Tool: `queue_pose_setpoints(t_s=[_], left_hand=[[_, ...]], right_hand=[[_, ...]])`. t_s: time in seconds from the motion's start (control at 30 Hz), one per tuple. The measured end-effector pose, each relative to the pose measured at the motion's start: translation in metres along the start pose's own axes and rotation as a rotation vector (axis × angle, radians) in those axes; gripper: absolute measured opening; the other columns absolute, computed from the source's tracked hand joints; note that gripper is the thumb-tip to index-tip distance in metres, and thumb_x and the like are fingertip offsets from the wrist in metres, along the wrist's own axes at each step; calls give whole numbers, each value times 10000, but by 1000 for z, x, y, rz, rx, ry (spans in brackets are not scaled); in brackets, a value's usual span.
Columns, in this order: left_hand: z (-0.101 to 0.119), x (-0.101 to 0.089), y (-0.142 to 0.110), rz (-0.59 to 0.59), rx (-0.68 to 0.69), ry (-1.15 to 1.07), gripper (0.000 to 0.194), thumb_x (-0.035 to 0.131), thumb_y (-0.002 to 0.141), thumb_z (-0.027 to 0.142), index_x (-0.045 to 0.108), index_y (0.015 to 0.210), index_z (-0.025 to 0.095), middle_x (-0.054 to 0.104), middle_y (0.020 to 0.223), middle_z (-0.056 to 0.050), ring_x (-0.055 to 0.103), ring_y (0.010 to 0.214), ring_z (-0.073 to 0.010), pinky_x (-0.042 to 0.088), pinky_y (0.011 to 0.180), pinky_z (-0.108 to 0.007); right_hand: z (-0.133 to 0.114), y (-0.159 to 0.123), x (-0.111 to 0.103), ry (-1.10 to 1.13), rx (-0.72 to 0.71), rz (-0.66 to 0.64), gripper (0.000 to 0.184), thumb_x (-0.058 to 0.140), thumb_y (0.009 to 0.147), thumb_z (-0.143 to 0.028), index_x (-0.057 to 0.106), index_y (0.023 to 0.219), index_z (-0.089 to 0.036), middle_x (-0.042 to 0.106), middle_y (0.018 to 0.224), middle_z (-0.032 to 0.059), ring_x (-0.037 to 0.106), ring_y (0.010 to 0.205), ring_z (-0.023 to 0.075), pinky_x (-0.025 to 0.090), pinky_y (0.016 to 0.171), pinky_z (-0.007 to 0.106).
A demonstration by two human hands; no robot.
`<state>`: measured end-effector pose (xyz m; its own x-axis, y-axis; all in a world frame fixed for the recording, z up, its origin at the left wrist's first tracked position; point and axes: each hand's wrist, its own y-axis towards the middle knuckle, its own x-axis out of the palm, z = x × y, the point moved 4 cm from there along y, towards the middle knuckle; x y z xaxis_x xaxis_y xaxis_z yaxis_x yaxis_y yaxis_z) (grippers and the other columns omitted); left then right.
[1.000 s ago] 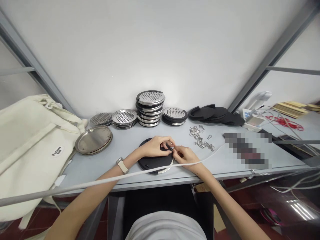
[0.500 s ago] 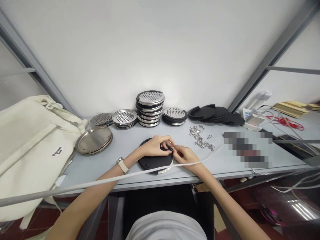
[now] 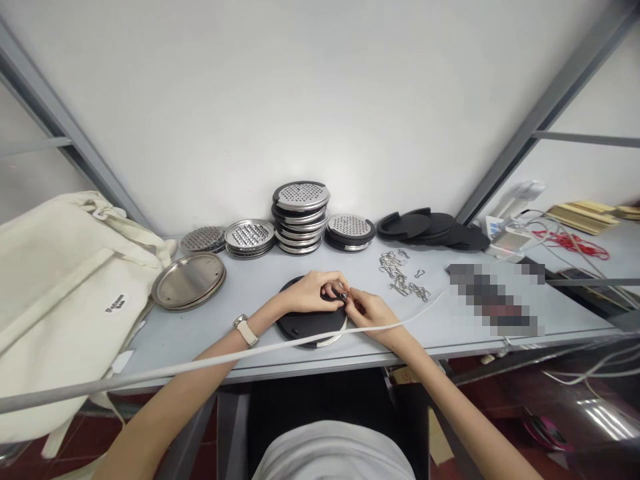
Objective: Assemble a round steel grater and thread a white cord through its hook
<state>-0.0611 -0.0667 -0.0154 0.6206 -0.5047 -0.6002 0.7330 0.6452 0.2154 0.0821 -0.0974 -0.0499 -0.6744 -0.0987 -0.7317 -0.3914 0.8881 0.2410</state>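
Black disc (image 3: pixel 313 323) lies on the counter (image 3: pixel 190 333), lower centre; best kept flat while the left hand (image 3: pixel 313 292) and right hand (image 3: pixel 374 313), fingers narrow at a small metal piece (image 3: pixel 344 297), work gently. Which grips it, I cannot tell.

The cream bag (image 3: pixel 60 300) now appears slightly farther right in the view.

The person wears a pale-strapped watch (image 3: pixel 245 331) with a silver-toned case and a light grey top (image 3: pixel 335 453).
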Motion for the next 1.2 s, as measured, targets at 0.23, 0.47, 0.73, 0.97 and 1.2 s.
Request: queue_pose_setpoints(t_s=[0.23,0.47,0.73,0.97,1.2], left_hand=[[1,0,-1,-6,-4,2,289,602,702,141,585,990,163,640,884,-15,569,758,-100,464,704,-199],[1,1,0,-6,13,-2,288,587,703,124,582,988,157,639,901,-22,562,756,-99,463,710,-205],[5,-1,-1,36,7,64,283,596,672,111,580,950,159,596,936,-21,513,693,-84,444,660,-204],[4,-1,-1,20,-12,41,295,602,680,131,576,972,161,606,912,-12,527,715,-89,440,662,-198],[2,0,0,11,-23,44,278,603,692,149,582,969,162,608,865,-3,527,705,-88,429,649,-191]], right_hand=[[3,0,0,23,33,29,226,402,857,-279,367,649,-198,377,528,-56,347,477,82,256,476,207],[3,0,-2,36,34,15,238,379,882,-297,397,668,-193,401,545,-49,364,492,88,271,491,212],[-2,0,-4,-7,-19,-35,264,314,930,-295,511,794,-183,537,643,11,478,574,134,351,566,242],[-1,0,-3,-41,-30,-34,290,316,935,-297,518,762,-180,547,647,12,495,584,133,350,573,239],[-1,0,-2,-63,-37,-24,283,337,921,-290,492,713,-179,519,609,-2,468,551,121,323,543,227]])
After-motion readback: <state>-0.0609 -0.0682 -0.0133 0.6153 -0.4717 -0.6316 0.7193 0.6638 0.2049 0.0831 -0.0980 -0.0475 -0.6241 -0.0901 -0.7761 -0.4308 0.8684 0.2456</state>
